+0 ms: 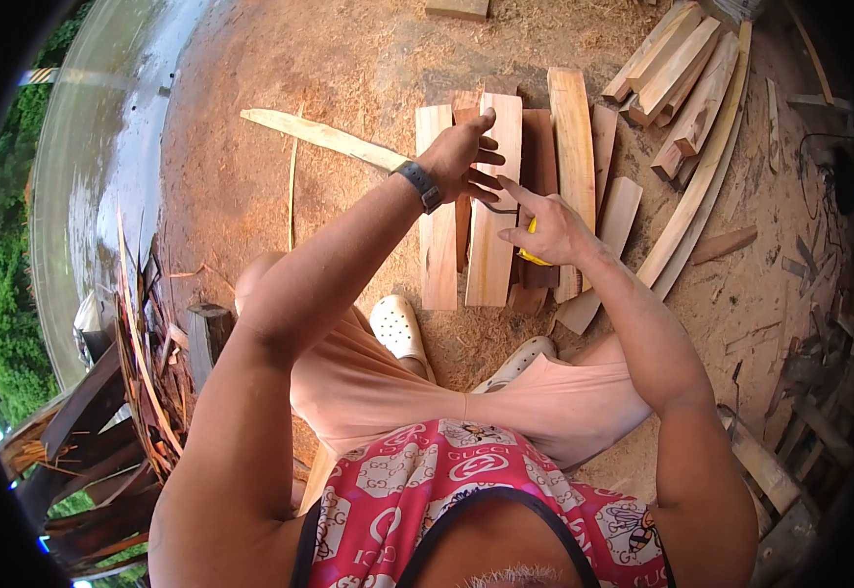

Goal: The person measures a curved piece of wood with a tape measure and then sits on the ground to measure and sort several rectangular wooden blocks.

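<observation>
My left hand [461, 157], with a dark watch [417, 186] on its wrist, is open over the planks, fingers spread. Close by on the right, my right hand [559, 232] is closed around a small yellow object [533, 245], mostly hidden by the fingers; I cannot tell its kind. Its index finger points toward my left fingertips. A thin dark curved piece [498, 209] shows between the two hands. Below them lies a row of short wooden planks, among them a pale plank [493, 260], a reddish plank [538, 147] and a curved yellowish plank [572, 127].
A long tapered board [319, 134] lies left of the row. Stacked wood pieces [667, 64] and long curved strips [706, 206] are at the right. Split wood scraps [103, 421] pile up at the lower left. Sawdust covers the ground [348, 59] around my clogs [397, 328].
</observation>
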`<control>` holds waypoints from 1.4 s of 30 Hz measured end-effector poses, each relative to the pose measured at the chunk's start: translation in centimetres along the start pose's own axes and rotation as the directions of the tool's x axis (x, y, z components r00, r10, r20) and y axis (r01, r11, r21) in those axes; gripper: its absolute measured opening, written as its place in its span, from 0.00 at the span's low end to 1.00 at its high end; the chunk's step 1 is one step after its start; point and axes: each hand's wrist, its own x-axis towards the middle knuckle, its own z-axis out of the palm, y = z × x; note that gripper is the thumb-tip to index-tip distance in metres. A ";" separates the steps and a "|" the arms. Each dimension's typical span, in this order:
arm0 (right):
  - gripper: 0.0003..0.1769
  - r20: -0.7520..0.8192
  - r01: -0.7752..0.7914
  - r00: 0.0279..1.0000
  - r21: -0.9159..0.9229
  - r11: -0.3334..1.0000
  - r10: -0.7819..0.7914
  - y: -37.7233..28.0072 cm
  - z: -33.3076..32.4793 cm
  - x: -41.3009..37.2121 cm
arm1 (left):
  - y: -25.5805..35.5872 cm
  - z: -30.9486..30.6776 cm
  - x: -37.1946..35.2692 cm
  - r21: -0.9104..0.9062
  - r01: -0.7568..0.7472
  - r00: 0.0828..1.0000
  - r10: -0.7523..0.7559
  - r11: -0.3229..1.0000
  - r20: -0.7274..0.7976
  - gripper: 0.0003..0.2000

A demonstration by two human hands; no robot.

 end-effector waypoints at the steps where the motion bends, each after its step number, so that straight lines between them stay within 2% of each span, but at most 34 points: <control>1: 0.46 0.005 -0.007 1.000 -0.001 1.000 0.007 -0.1 0.0 0.0 | -0.1 0.0 0.1 0.000 0.000 1.000 0.000 1.000 0.005 0.42; 42: 0.45 0.048 -0.036 0.998 -0.047 0.998 0.038 -0.2 -0.5 0.4 | -0.2 -0.2 0.5 0.006 0.009 1.000 -0.009 1.000 0.019 0.43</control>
